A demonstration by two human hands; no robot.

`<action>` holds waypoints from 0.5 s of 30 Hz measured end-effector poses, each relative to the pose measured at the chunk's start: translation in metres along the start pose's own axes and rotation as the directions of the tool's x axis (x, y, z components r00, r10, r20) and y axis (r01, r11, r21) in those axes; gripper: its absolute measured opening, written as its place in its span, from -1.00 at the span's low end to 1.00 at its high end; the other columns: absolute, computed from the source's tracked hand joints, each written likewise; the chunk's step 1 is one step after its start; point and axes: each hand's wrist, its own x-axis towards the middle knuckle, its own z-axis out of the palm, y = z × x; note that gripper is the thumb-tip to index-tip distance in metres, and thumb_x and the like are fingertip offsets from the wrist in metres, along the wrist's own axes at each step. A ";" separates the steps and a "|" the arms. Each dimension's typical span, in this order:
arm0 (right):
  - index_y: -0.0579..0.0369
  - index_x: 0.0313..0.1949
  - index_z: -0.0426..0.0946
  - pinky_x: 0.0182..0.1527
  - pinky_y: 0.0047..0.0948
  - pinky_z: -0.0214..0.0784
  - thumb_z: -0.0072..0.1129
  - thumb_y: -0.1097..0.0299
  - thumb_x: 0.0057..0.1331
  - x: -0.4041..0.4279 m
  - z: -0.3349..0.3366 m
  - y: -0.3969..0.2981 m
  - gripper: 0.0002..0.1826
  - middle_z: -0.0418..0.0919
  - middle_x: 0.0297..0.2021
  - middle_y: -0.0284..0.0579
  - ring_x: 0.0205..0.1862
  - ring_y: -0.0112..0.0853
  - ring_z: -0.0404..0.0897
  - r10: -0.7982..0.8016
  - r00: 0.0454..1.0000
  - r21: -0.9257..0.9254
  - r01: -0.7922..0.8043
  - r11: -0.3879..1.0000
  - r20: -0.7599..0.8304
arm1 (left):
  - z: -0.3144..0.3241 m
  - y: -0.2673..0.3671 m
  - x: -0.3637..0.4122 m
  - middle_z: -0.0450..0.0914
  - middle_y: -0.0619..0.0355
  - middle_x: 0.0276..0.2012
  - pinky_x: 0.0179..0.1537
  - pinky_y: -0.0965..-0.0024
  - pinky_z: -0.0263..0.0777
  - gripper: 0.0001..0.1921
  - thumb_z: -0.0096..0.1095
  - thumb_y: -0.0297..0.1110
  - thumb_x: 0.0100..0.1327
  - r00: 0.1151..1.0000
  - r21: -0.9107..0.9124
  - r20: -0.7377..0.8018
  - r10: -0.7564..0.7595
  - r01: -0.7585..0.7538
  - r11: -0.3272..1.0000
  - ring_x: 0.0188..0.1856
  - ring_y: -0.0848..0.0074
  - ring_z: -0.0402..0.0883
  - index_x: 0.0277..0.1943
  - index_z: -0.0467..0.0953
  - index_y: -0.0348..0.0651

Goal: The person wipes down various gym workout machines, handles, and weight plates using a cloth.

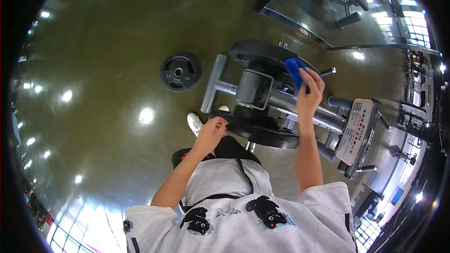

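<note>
My right hand (pixel 311 84) grips a blue cloth (pixel 294 71) above the far side of a grey plate-loaded gym machine (pixel 253 86). The cloth overlaps the edge of the far black weight plate (pixel 260 52) in this view; whether it touches the plate is hard to tell. My left hand (pixel 212 131) is at the left end of the near black weight plate (pixel 260 131), its fingers curled together and nothing visible in them. Contact between those fingers and the plate is unclear. Between the two plates runs the machine's silver tube (pixel 316 117).
A loose weight plate (pixel 180 72) lies flat on the glossy floor (pixel 105 112), left of the machine's T-shaped bar (pixel 213 83). A placard (pixel 355 131) with writing stands at the machine's right end. Behind it is a large mirror (pixel 302 17). My white shoe (pixel 194 123) is beside the near plate.
</note>
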 end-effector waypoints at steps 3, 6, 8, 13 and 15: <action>0.00 -0.14 0.67 0.13 -0.23 0.29 0.04 0.76 0.02 0.014 0.007 0.032 -0.54 0.57 -0.05 -0.13 0.06 -0.15 0.44 -0.059 0.997 -0.103 0.053 0.993 -0.052 | 0.007 0.005 0.006 0.61 0.00 -0.23 -0.14 0.39 0.50 -0.82 0.05 -0.41 0.34 1.000 -0.050 0.008 0.018 -0.018 0.999 -0.21 0.37 0.67 -0.10 0.50 -0.30; 0.02 -0.13 0.65 0.13 -0.22 0.30 0.05 0.76 0.02 0.021 0.027 0.033 -0.54 0.54 -0.01 -0.12 0.07 -0.09 0.40 -0.174 0.985 -0.150 0.172 0.974 0.001 | 0.013 0.006 0.004 0.62 0.01 -0.23 -0.15 0.38 0.50 -0.83 0.06 -0.40 0.34 1.000 0.070 0.002 0.027 -0.027 0.997 -0.21 0.36 0.67 -0.11 0.51 -0.29; 0.02 -0.14 0.65 0.14 -0.21 0.30 0.06 0.75 0.02 0.028 0.044 0.026 -0.55 0.55 -0.02 -0.12 0.07 -0.09 0.41 -0.234 0.971 -0.098 0.237 0.966 0.047 | 0.014 0.001 0.005 0.63 0.00 -0.23 -0.15 0.38 0.50 -0.83 0.05 -0.40 0.34 1.000 0.074 -0.015 0.017 -0.016 0.997 -0.22 0.35 0.67 -0.11 0.51 -0.28; 0.13 -0.26 0.64 0.15 -0.25 0.33 0.11 0.64 -0.02 0.037 0.103 -0.001 -0.70 0.56 -0.10 -0.10 0.05 -0.11 0.44 -0.417 0.880 -0.024 0.433 0.901 0.226 | 0.014 0.005 0.006 0.63 0.00 -0.27 -0.16 0.38 0.49 -0.83 0.05 -0.40 0.34 0.998 0.044 -0.026 -0.063 0.065 0.997 -0.23 0.34 0.68 -0.12 0.52 -0.28; 0.16 -0.32 0.64 0.12 -0.29 0.35 0.12 0.59 -0.03 0.037 0.137 -0.006 -0.76 0.55 -0.11 -0.11 0.04 -0.14 0.44 -0.475 0.831 -0.001 0.496 0.868 0.288 | 0.016 0.006 0.004 0.64 0.01 -0.29 -0.16 0.38 0.49 -0.84 0.05 -0.41 0.33 0.998 0.060 -0.051 -0.036 0.039 0.997 -0.24 0.36 0.69 -0.12 0.52 -0.29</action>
